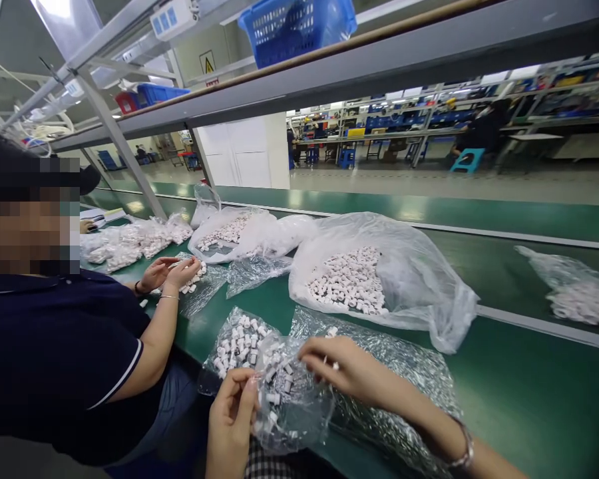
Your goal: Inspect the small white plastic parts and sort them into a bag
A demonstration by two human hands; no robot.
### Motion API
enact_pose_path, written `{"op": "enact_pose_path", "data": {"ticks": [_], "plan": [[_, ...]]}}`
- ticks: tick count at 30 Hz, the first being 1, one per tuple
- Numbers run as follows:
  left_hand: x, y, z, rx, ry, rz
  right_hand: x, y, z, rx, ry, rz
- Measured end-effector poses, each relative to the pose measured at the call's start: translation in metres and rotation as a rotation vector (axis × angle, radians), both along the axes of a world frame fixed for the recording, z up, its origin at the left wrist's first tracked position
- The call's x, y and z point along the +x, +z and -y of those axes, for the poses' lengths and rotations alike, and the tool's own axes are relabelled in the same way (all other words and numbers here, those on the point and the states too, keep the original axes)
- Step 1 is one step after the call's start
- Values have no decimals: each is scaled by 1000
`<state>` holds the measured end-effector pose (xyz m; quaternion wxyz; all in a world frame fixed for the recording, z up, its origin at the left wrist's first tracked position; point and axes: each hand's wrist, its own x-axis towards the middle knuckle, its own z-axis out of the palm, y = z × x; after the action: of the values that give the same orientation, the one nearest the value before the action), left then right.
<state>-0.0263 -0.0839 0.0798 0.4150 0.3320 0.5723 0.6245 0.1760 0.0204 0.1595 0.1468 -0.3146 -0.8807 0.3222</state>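
Near the table's front edge, my left hand (pixel 233 416) pinches the edge of a clear plastic bag (pixel 304 419) with several small white parts inside. On the bag's other side is my right hand (pixel 337 366), fingers curled at its upper right edge; a small white part shows by the fingers. Behind the left hand lies another clear bag of white parts (pixel 237 342). A large open bag (pixel 414 266) farther back holds a heap of white parts (pixel 349 279). Under my right arm spreads crinkled clear plastic (pixel 409 359).
At the left, a person (pixel 60 346) in a dark shirt handles white parts with both hands. More bags (pixel 134 239) of parts lie beyond. A filled bag (pixel 579 293) sits at the right on the green table (pixel 519 372). A shelf (pixel 379 56) with a blue basket (pixel 299 30) hangs above.
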Motion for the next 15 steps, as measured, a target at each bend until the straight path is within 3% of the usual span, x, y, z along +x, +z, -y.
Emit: {"op": "enact_pose_path", "data": {"ticks": [3, 6, 9, 11, 15], "plan": [[-1, -3, -2, 4, 11, 25, 36, -19, -30, 236, -244, 119], [1, -2, -4, 2, -7, 32, 58, -51, -51, 340, -235, 259], [3, 0, -5, -5, -23, 25, 66, -71, -56, 309, -230, 277], [3, 1, -6, -13, -20, 11, 69, -74, -57, 198, -330, 190], [3, 1, -9, -19, 5, -17, 73, -66, -57, -323, -451, -236]]}}
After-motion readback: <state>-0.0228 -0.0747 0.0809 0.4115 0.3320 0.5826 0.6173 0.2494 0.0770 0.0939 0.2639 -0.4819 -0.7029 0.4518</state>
